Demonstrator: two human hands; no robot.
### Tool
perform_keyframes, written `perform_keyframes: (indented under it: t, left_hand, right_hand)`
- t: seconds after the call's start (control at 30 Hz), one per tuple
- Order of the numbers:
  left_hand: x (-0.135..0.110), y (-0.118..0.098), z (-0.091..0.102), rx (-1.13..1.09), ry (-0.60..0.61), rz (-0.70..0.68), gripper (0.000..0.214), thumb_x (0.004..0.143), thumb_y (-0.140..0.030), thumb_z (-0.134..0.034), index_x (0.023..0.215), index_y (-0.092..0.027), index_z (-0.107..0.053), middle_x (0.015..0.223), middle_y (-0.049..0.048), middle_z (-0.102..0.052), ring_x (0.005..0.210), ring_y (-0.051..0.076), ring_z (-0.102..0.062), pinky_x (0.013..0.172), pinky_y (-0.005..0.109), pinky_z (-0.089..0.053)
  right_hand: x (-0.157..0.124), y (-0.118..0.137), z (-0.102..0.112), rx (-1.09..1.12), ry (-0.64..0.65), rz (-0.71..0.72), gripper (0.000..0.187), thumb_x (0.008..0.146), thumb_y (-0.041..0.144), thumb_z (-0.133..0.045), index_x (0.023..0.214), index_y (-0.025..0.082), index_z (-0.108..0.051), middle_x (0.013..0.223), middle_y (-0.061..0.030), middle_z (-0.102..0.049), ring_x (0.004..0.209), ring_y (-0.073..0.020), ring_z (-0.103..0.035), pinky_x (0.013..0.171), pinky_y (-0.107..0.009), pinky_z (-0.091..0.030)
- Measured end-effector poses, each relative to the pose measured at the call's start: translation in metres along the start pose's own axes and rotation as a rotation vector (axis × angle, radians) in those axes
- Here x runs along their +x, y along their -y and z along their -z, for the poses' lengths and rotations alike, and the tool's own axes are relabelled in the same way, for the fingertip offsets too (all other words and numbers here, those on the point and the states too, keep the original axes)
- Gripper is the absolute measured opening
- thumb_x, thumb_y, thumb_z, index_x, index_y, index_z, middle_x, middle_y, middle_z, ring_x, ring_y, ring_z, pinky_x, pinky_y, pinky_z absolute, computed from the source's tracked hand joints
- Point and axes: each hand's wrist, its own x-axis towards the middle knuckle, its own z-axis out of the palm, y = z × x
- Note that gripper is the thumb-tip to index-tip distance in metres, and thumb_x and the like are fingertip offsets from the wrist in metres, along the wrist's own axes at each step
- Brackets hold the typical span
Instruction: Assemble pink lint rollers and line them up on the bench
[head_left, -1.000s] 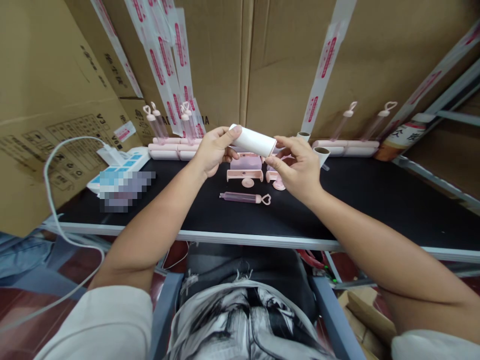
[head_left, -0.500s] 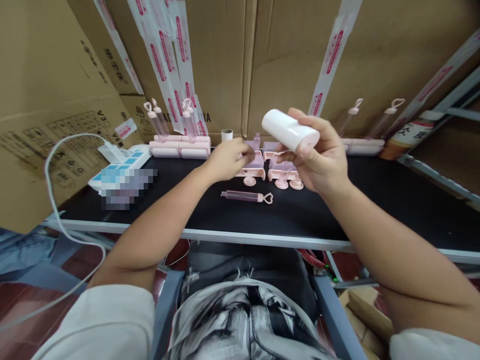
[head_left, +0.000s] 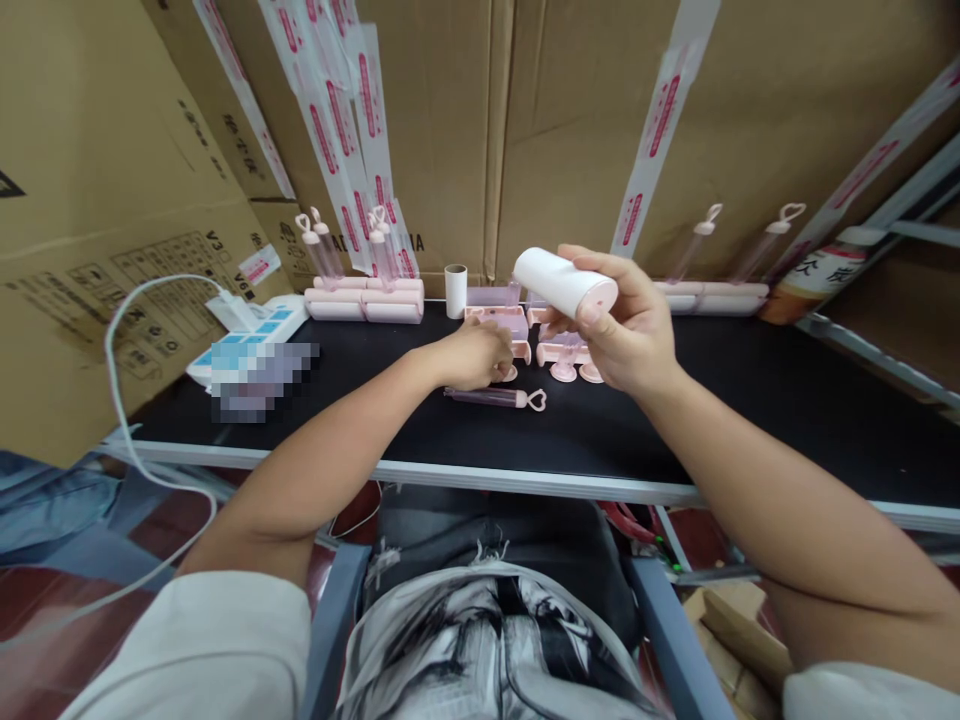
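Observation:
My right hand [head_left: 630, 325] is wrapped round a white paper roll [head_left: 555, 280], held tilted above the table, with a pink cap on its near end. Low over the table, my left hand [head_left: 480, 355] has its fingertips pinched on a pink round cap [head_left: 511, 374], which they mostly cover. Just in front of that hand lies a clear pink plunger tube [head_left: 491, 398] with a heart-shaped handle. Pink holder parts [head_left: 495, 318] stand behind my left hand. Nearer my right hand are more pink round caps [head_left: 563, 372]. A second white paper roll [head_left: 455, 292] stands upright at the back.
Pink-and-white holders [head_left: 364, 303] with upright heart-handled tubes stand at the back left, and similar holders [head_left: 712, 300] at the back right. A power strip [head_left: 251, 335] with a white cable lies left. A bottle [head_left: 821, 275] stands far right. Cardboard [head_left: 442, 130] walls the back.
My left hand has moved down and towards me, from over the pink holder parts to the round cap. My right hand has shifted slightly left and down with the paper roll.

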Motion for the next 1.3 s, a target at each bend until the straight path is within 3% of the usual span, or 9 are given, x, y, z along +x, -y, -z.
perform_keyframes:
  t: [0.1, 0.2, 0.3, 0.6, 0.73, 0.93, 1.17, 1.23, 1.3]
  left_hand:
    - [-0.007, 0.004, 0.009, -0.211, -0.083, -0.03, 0.021, 0.103, -0.03, -0.057, 0.098, -0.018, -0.072, 0.124, 0.0138, -0.073, 0.121, 0.029, -0.066, 0.114, 0.046, -0.045]
    - [-0.012, 0.014, 0.017, -0.403, -0.252, 0.005, 0.01, 0.102, -0.027, -0.057, 0.095, -0.02, -0.06, 0.118, 0.0115, -0.073, 0.11, 0.024, -0.068, 0.103, 0.041, -0.052]
    - [-0.012, 0.024, 0.019, -0.653, -0.383, 0.043, 0.015, 0.101, -0.026, -0.061, 0.09, -0.022, -0.052, 0.11, 0.0078, -0.074, 0.104, 0.021, -0.072, 0.097, 0.038, -0.055]
    - [0.004, 0.016, 0.017, -1.16, -0.676, 0.243, 0.02, 0.086, -0.007, -0.078, 0.097, -0.016, -0.065, 0.084, -0.0007, -0.073, 0.07, 0.009, -0.065, 0.069, 0.023, -0.05]
    - [0.011, 0.009, 0.014, -1.085, -0.734, 0.399, 0.019, 0.086, 0.005, -0.07, 0.087, -0.014, -0.066, 0.079, -0.0011, -0.069, 0.066, 0.007, -0.061, 0.066, 0.022, -0.049]
    - [0.014, 0.012, 0.013, -1.125, -0.85, 0.611, 0.014, 0.095, -0.004, -0.064, 0.096, -0.018, -0.062, 0.076, -0.0033, -0.063, 0.055, 0.008, -0.052, 0.049, 0.022, -0.037]
    - [0.018, 0.013, 0.006, -1.082, -0.781, 0.586, 0.015, 0.098, -0.016, -0.058, 0.111, -0.022, -0.06, 0.067, -0.0051, -0.054, 0.049, 0.011, -0.046, 0.054, 0.027, -0.039]
    - [0.019, 0.01, 0.005, -1.103, -0.806, 0.583, 0.009, 0.104, -0.027, -0.056, 0.111, -0.023, -0.06, 0.069, -0.0044, -0.054, 0.049, 0.01, -0.045, 0.054, 0.027, -0.039]
    - [0.019, 0.008, 0.004, -1.147, -0.83, 0.583, 0.023, 0.11, -0.044, -0.05, 0.113, -0.023, -0.06, 0.071, -0.0031, -0.056, 0.049, 0.011, -0.046, 0.053, 0.028, -0.041]
  right_hand:
    - [0.003, 0.003, 0.003, -0.006, -0.052, 0.031, 0.06, 0.087, 0.07, -0.087, 0.136, 0.039, -0.071, 0.167, -0.0058, -0.059, 0.126, -0.038, -0.077, 0.085, -0.051, -0.074]
    - [0.004, 0.006, 0.003, -0.008, -0.075, 0.043, 0.057, 0.089, 0.071, -0.085, 0.135, 0.041, -0.071, 0.166, -0.005, -0.061, 0.123, -0.0366, -0.079, 0.083, -0.051, -0.074]
    - [0.004, 0.007, 0.003, -0.013, -0.07, 0.022, 0.061, 0.087, 0.074, -0.085, 0.135, 0.04, -0.07, 0.165, -0.0054, -0.061, 0.121, -0.0361, -0.079, 0.08, -0.05, -0.074]
    - [0.003, 0.006, -0.003, 0.1, -0.027, 0.023, 0.051, 0.089, 0.064, -0.087, 0.129, 0.036, -0.073, 0.151, -0.0055, -0.072, 0.083, -0.0207, -0.082, 0.069, -0.039, -0.073]
    - [0.003, 0.003, -0.006, 0.142, -0.02, 0.008, 0.048, 0.088, 0.058, -0.09, 0.127, 0.035, -0.074, 0.147, -0.0042, -0.074, 0.082, -0.0193, -0.082, 0.071, -0.039, -0.074]
    - [-0.001, 0.001, -0.009, 0.161, 0.051, -0.104, 0.051, 0.088, 0.062, -0.089, 0.126, 0.032, -0.074, 0.144, -0.0067, -0.076, 0.078, -0.0197, -0.081, 0.066, -0.038, -0.074]
    - [-0.008, -0.003, -0.017, 0.184, 0.137, -0.187, 0.052, 0.09, 0.059, -0.089, 0.13, 0.03, -0.072, 0.141, -0.0079, -0.077, 0.093, -0.0248, -0.084, 0.08, -0.045, -0.076]
    - [-0.009, -0.005, -0.018, 0.198, 0.162, -0.198, 0.053, 0.09, 0.059, -0.089, 0.131, 0.03, -0.071, 0.135, -0.0079, -0.079, 0.09, -0.0239, -0.084, 0.08, -0.045, -0.077]
    - [-0.009, -0.007, -0.019, 0.222, 0.186, -0.212, 0.052, 0.092, 0.059, -0.088, 0.132, 0.03, -0.071, 0.132, -0.0076, -0.08, 0.088, -0.0235, -0.085, 0.081, -0.046, -0.076]
